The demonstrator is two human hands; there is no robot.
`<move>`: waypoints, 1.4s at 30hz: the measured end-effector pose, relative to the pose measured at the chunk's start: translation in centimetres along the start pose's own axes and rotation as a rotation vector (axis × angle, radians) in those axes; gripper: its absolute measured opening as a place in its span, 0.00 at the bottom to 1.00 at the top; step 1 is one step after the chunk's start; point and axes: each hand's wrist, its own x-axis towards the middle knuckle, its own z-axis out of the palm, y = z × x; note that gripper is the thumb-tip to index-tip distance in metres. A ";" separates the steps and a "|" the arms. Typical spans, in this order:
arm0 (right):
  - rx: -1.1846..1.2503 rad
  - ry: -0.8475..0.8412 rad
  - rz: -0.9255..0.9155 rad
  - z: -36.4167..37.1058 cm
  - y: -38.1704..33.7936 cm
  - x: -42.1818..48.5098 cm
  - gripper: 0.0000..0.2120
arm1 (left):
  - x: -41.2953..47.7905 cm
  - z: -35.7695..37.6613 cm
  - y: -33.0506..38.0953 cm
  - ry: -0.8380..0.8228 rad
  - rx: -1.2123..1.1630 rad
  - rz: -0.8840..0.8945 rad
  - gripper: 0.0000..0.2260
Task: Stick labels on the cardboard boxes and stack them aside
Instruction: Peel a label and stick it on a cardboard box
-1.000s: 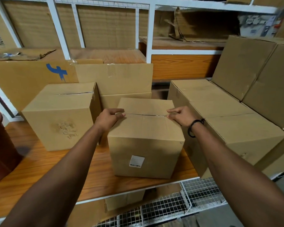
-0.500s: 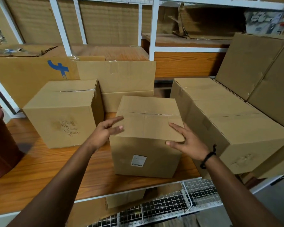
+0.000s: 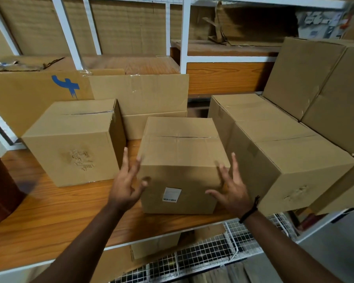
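My left hand (image 3: 125, 186) and right hand (image 3: 231, 190) are both spread wide, fingers straight, one at each front corner of the box (image 3: 182, 154), gripping nothing. Blur hides whether my palms touch it. I judge the cardboard stiff but easy to dent and its faces smooth enough to slip. I can't tell its weight. I'd press flat palms low on the two side walls, not on the top flaps. The box is plain brown, its top seam closed, with a small white label (image 3: 171, 194) and barcode on the front. It sits on the wooden shelf (image 3: 49, 211), between a scuffed carton (image 3: 74, 144) and a row of cartons (image 3: 284, 160).
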 end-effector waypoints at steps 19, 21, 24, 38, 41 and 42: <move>-0.063 -0.126 0.030 2.1 1.1 1.1 0.47 | -0.2 1.7 -2.4 -0.151 0.227 -0.024 0.42; -0.004 -0.156 0.093 1.0 0.2 2.4 0.43 | 0.9 0.8 -1.4 -0.129 0.215 -0.087 0.39; 0.074 -0.174 0.175 -1.4 -1.1 5.0 0.43 | 3.0 -1.2 0.4 -0.071 0.162 -0.102 0.30; 0.165 -0.383 0.348 -6.1 -3.9 13.7 0.26 | 10.8 -6.9 3.0 -0.186 -0.167 -0.418 0.32; 0.200 -0.412 0.394 -4.4 -3.4 13.9 0.27 | 11.4 -6.2 1.9 -0.235 -0.201 -0.500 0.33; 0.212 -0.422 0.405 -4.0 -3.2 14.0 0.27 | 11.4 -5.9 1.6 -0.250 -0.199 -0.513 0.32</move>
